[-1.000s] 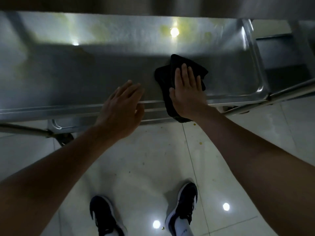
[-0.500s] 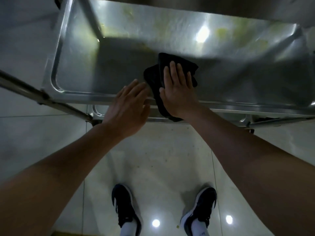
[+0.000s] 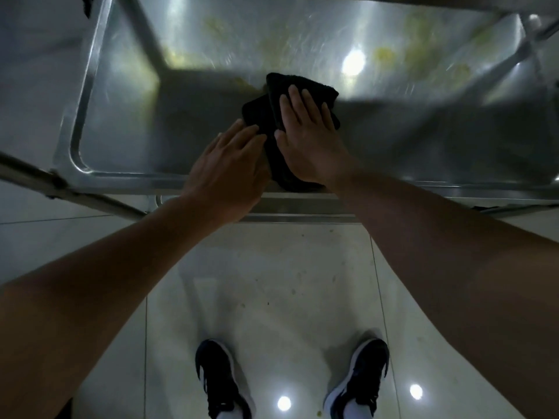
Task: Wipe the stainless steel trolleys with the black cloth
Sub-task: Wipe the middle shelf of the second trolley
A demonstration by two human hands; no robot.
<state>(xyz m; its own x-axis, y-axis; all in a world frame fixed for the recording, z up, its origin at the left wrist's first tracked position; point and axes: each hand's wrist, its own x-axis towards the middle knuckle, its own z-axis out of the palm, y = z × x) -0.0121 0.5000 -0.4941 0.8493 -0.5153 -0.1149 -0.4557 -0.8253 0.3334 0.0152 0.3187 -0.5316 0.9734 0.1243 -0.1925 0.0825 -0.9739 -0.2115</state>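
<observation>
Spreading across the far half of the view, the stainless steel trolley (image 3: 127,137) shows its top tray from above, a shallow pan with a raised rim and rounded corners, its near rim running left to right just beyond the person's wrists. Yellowish smears (image 3: 384,54) dot the far part of the tray, beside a bright lamp reflection, while a broad shadow darkens the near part. A metal bar (image 3: 75,192) of the frame slants from the left edge toward the near left corner of the tray. Below the trolley lies a pale tiled floor (image 3: 272,282), speckled with small marks and carrying three round light reflections near the bottom. Two bare forearms reach in from the lower left and lower right toward the middle of the tray. The black cloth (image 3: 263,116) lies folded on the tray surface near its middle, its near end draped over the near rim. The right hand (image 3: 308,140) lies flat on the cloth with its fingers straight and slightly spread, pressing it down against the steel. The left hand (image 3: 230,167) sits just beside it on the left, fingers straight and together, their tips touching the cloth's left edge. A pair of dark shoes (image 3: 223,385) with white soles stands on the floor at the near edge.
</observation>
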